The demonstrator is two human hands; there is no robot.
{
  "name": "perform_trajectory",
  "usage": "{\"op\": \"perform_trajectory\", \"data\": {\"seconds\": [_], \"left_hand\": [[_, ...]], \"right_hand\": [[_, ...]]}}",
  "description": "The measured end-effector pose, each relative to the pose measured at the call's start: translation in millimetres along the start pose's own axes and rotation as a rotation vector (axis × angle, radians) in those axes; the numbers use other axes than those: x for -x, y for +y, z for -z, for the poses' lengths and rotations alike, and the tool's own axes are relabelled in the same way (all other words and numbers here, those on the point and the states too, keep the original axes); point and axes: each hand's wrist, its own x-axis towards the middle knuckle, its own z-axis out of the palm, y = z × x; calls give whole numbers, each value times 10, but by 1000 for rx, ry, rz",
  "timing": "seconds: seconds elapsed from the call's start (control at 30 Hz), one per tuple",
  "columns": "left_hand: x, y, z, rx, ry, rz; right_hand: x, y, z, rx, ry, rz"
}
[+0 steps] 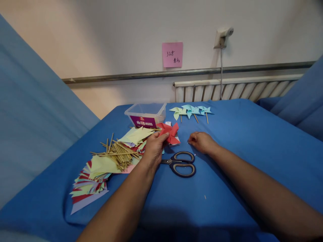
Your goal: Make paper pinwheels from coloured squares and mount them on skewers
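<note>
My left hand (156, 144) pinches a red paper pinwheel (172, 133) between thumb and fingers; no stick shows on it. To the right, my right hand (202, 141) is closed in a pinch low over the table, with a tiny shiny tip at its fingers, too small to name. Scissors (183, 164) with dark handles lie between my forearms, their blades partly hidden by my left wrist. Behind the pinwheel, a small box (174, 144) is mostly covered. Left of my left hand lie a pile of thin wooden sticks (119, 154) and cut coloured paper sheets (89, 185).
A clear plastic tub (146, 114) with a purple label stands at the back. Three finished pinwheels on sticks, one yellow-green (179, 112) and two light blue (192, 111), lie right of it. Blue cloth (239, 201) covers the table; a radiator (237, 88) stands behind.
</note>
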Motion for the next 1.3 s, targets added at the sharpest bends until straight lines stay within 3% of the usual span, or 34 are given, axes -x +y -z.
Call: {"op": "perform_trajectory", "data": {"seconds": [0.93,1.3], "left_hand": [[32,-8,-15,-19,-44,-14],[-21,-72,19,-20,-81,-23]], "right_hand": [[23,25,18,-4,-32,305],[4,60,57,-55,-101,262]]}}
